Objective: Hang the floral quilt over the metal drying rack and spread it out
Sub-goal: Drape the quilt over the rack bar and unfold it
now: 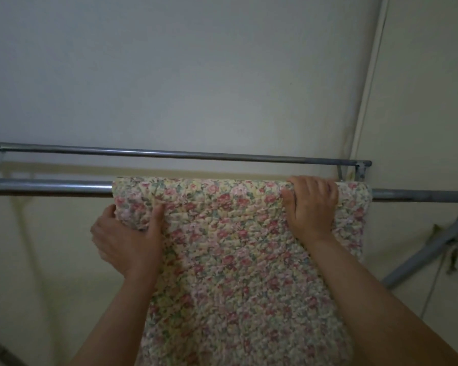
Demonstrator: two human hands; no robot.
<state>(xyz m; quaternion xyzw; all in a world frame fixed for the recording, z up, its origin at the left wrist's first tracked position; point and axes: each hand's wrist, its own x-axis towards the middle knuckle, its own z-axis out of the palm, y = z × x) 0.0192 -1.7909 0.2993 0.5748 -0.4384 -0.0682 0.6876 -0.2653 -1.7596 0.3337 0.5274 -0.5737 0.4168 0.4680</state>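
both hands are raised to the near bar. left hand [128,241] pinches the left edge of the floral quilt [236,260] just below the bar, thumb on the front face, fingers curled behind the cloth. right hand [311,204] is hooked over the top of the fold, fingers curled over quilt and bar together, close to the quilt's right edge.

quilt hangs over the near bar of the metal drying rack [48,186], folded narrow, its length dropping down toward the person. bar runs left to right; bare bar shows far more on the left than on the right. far bar [169,154] is uncovered.

judgement: spreading must go along the bar, mostly leftward. left hand is nearer the free length; right hand serves as anchor.
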